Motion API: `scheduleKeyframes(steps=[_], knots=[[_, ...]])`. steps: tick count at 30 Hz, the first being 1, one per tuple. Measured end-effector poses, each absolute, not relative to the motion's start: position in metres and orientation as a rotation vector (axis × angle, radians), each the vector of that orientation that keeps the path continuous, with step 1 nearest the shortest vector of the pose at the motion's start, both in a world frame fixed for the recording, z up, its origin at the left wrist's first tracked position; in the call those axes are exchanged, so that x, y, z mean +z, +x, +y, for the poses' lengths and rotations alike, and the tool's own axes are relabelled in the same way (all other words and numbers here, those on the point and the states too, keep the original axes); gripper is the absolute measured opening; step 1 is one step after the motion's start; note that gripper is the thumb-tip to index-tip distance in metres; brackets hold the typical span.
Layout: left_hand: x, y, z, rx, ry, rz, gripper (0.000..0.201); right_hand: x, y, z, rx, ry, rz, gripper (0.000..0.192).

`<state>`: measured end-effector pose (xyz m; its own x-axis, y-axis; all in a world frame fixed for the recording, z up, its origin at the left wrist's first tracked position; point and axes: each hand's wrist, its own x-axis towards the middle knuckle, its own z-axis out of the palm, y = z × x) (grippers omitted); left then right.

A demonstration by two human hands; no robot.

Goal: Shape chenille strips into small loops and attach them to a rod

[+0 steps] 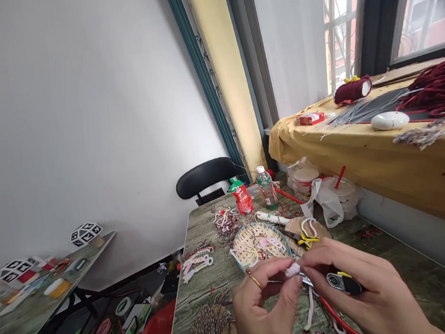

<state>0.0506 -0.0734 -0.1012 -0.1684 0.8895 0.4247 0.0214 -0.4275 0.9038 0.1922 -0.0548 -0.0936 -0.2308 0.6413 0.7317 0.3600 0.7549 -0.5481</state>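
Note:
My left hand [268,302], with a ring on one finger, pinches a small white fluffy piece [293,270] between thumb and forefinger. From the other side my right hand [357,282] has its fingertips closed on the same piece. Beneath the hands a pale pink fuzzy strip [310,310] shows; whether it joins the piece is hidden. A grey-and-yellow tool handle [344,282] lies partly behind my right fingers, its kind unclear. Just beyond the hands are a round woven tray [244,236] with pastel fuzzy strips and yellow-and-black pliers [305,239].
Brown twisted yarn [208,332] lies at the table's near left. Farther back stand a red pouch [242,199] and a plastic bottle [267,190]. Bagged cups [342,195] sit below the cloth-covered ledge [361,149]. A black chair [208,177] is behind the table.

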Motion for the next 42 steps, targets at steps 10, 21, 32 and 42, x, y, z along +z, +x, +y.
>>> scheduleKeyframes(steps=[10, 21, 32, 42], knots=[[-0.09, 0.053, -0.067, 1.507, 0.918, 0.951, 0.013, -0.096, 0.191, -0.046, 1.507, -0.926, -1.242, 0.03], [-0.091, 0.057, -0.065, 1.746, 1.097, 1.119, 0.003, -0.099, 0.198, -0.05, 1.56, -0.799, -1.159, 0.032], [-0.098, 0.061, -0.069, 1.863, 1.343, 1.029, 0.005, -0.087, 0.19, -0.057, 1.653, -1.016, -1.07, 0.062], [-0.099, 0.054, -0.074, 2.004, 1.825, 1.145, 0.027, -0.09, 0.186, -0.065, 1.731, -0.969, -0.919, 0.049]])
